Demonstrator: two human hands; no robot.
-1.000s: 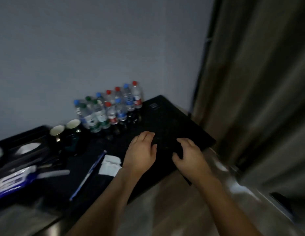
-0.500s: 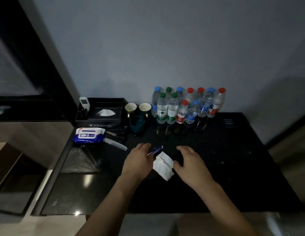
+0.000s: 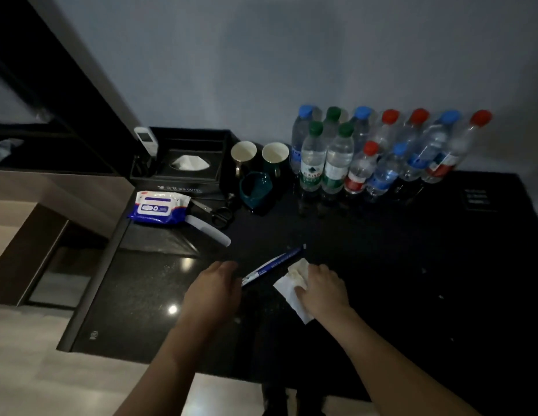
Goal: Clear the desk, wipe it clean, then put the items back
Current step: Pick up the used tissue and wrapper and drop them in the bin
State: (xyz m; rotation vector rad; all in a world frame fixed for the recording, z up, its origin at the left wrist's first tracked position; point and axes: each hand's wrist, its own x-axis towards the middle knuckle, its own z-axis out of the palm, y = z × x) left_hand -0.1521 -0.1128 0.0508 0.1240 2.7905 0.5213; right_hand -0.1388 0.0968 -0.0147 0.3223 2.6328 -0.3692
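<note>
The black glossy desk (image 3: pixel 412 265) carries all the items. My left hand (image 3: pixel 213 292) is at the front middle, its fingers curled round the near end of a long blue-and-white packet (image 3: pixel 276 262) that points up and to the right. My right hand (image 3: pixel 320 291) is just to its right, on a white wipe (image 3: pixel 291 298); its fingertips bunch up the wipe's far edge. Part of the wipe is hidden under the hand.
Several water bottles (image 3: pixel 336 163) line the back wall. Left of them stand two cups (image 3: pixel 273 156), a teal holder (image 3: pixel 255 187), a black tissue box (image 3: pixel 188 163) and a remote (image 3: pixel 144 139). A wet-wipe pack (image 3: pixel 158 205), scissors (image 3: pixel 216 213) and a white comb (image 3: pixel 207 234) lie front left.
The camera has swung left and then steadied over the desk. My left hand has closed on the blue packet's end, and my right hand has moved onto the white wipe.
</note>
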